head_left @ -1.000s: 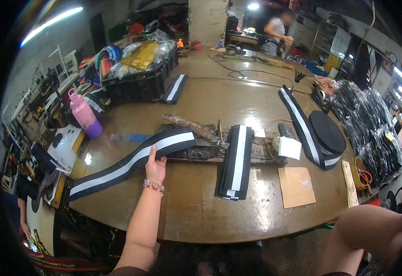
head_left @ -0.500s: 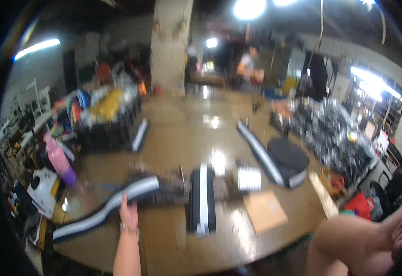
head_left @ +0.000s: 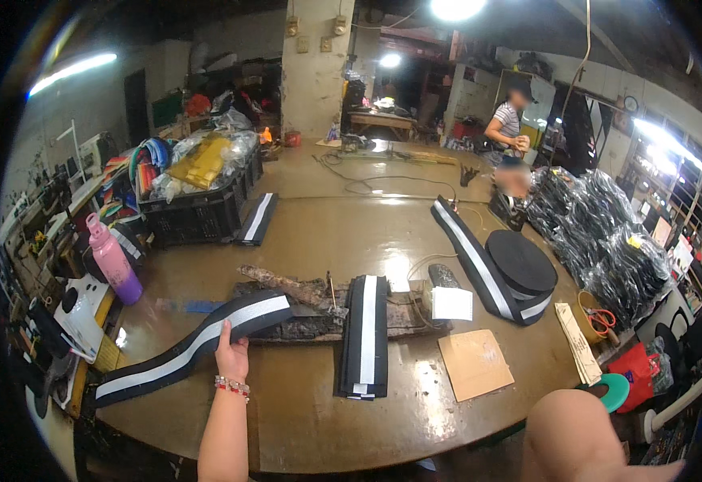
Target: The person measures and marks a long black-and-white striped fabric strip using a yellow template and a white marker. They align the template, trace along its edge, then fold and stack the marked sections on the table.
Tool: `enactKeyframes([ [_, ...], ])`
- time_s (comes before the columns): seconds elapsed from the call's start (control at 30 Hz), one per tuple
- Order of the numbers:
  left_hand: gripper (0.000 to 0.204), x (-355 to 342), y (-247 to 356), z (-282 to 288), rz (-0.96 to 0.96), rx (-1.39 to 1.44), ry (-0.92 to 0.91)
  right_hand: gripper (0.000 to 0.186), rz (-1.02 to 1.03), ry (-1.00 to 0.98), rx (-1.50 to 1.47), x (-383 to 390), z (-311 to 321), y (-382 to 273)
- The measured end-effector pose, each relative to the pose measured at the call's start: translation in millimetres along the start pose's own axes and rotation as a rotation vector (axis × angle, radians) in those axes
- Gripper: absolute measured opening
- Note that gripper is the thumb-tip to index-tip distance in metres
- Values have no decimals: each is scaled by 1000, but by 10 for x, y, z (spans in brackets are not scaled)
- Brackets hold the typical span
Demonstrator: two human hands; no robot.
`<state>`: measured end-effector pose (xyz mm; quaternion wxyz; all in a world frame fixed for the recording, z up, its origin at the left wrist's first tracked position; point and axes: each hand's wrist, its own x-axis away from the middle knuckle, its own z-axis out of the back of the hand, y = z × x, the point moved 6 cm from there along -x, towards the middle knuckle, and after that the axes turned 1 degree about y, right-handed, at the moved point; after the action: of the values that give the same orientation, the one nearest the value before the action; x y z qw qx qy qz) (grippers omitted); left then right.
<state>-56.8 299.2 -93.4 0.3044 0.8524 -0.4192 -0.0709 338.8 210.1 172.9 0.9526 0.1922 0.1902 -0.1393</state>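
Observation:
My left hand point(head_left: 230, 353) grips a black strap with a white stripe point(head_left: 174, 372), which curves from the table's left edge onto a dark, charred wooden board point(head_left: 311, 329). Beside it a stack of similar striped straps point(head_left: 365, 337) lies across the board. A third striped strap point(head_left: 471, 257) runs next to a large black roll point(head_left: 520, 261). A white paper pad point(head_left: 452, 303) and a brown card point(head_left: 475, 365) lie right of the stack. My bent right arm point(head_left: 572, 434) is at the lower right; its hand is too cut off to make out.
On the brown table point(head_left: 279, 434) are a pink-purple bottle point(head_left: 110, 257), a black crate point(head_left: 190, 225) of bagged goods, bagged dark bundles point(head_left: 592, 241) and orange-handled scissors point(head_left: 600, 321). A co-worker point(head_left: 504, 128) stands at the far right; another person's blurred head point(head_left: 512, 181) shows lower, behind the bundles.
My view has tilted upward and shifted, so the table sits lower in the picture. My left hand still holds the strap. My right arm has shifted lower.

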Motion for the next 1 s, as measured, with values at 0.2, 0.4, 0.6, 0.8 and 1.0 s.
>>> enactKeyframes([
  [0.2, 24, 14, 23, -30, 6, -16, -114, 37, 72, 117, 12, 161, -268, -149],
  [0.4, 18, -68, -8, -26, 30, 13, -130, 40, 105, 317, 306, 472, -199, 91],
  [0.6, 21, -162, -28, 38, 24, -9, -133, 45, -897, 703, 325, 1703, 964, 998],
  [0.8, 20, -197, -42, 69, 22, -30, -132, 39, -1266, 1040, 157, 2757, 1211, 1583],
  [1.0, 21, -206, -41, 64, 24, -36, -167, 71, -1586, 949, -314, 3178, 1188, 2332],
])
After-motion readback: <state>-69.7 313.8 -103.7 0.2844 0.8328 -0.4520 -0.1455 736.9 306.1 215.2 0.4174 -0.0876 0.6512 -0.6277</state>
